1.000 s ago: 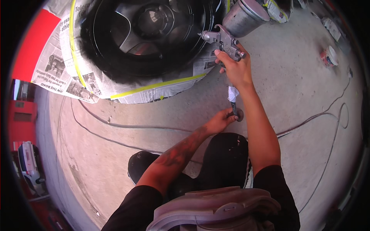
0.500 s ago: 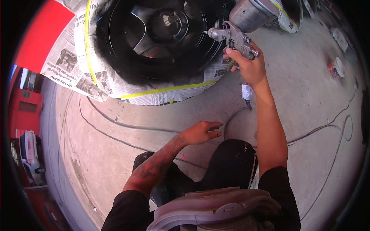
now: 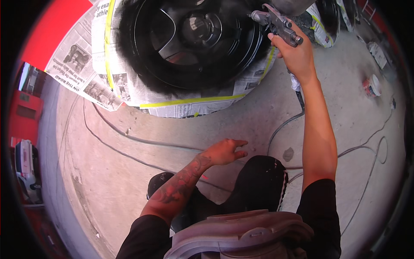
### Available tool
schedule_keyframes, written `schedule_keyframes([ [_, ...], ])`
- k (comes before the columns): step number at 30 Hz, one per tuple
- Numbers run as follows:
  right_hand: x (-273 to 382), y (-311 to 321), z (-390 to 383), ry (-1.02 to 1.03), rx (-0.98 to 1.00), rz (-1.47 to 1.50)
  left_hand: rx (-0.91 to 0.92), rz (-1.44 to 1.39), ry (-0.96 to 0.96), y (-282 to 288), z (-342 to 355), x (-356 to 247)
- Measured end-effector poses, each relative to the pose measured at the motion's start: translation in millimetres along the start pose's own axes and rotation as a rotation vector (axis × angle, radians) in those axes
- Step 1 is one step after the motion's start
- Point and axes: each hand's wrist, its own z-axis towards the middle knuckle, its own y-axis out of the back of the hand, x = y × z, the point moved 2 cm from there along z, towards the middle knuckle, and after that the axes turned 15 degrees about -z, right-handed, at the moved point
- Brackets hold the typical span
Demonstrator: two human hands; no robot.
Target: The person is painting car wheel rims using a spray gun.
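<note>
A grey metal spray gun is held at the right edge of a glossy black wheel, its nozzle turned left toward the spokes, in the upper part of the view. The person's right hand is closed around the gun's grip, and a metal cup above is cut off by the frame. Below the grip, a white wrapping shows at the top of a dark hose that curves down to the concrete floor. Newspaper edged with yellow tape surrounds the wheel's lower rim, near a red panel at upper left. The left hand is empty, its index finger extended and thumb apart, just beside a knee in dark trousers. At right stands a small bucket; at far left, a white car.
</note>
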Motion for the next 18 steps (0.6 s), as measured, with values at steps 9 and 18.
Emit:
schedule_keyframes([
  [9,47,-35,-54,-0.178,0.105,0.14,-0.025,0.112,-0.024,6,-9,3],
  [18,106,-76,-42,-0.235,0.045,0.505,0.009,0.413,0.144,20,-22,25],
])
